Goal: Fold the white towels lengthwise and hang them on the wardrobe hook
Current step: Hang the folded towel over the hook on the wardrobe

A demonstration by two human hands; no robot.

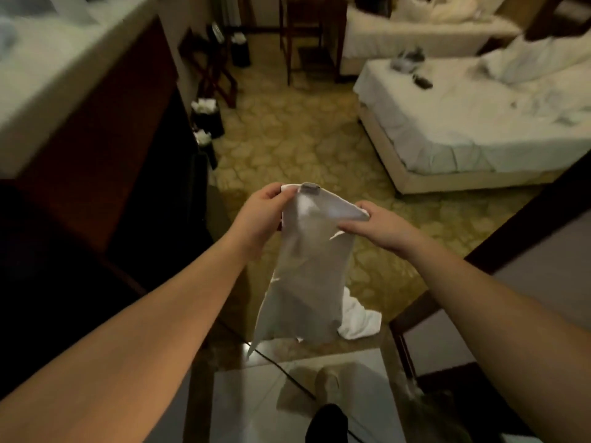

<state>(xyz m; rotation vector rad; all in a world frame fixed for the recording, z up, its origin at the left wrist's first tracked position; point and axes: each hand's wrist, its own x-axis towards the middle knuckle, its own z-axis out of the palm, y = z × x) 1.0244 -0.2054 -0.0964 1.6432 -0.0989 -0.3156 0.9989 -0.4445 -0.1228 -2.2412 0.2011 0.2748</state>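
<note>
A white towel (307, 282) hangs in front of me, held up by its top edge. My left hand (262, 215) pinches the towel's upper left corner, where a small grey tag shows. My right hand (374, 225) pinches the upper right corner, a little lower. The towel droops down in a narrow strip, its bottom end near the floor. A second white towel (358, 318) lies crumpled on the floor just behind and to the right of the hanging one. No hook is in view.
A dark wooden cabinet (105, 148) with a pale top stands at my left. Two beds (479, 129) with white sheets fill the right. Small black bins (208, 118) line the left wall. A dark door frame (511, 231) runs along the right. A dark cord (287, 372) crosses the floor below.
</note>
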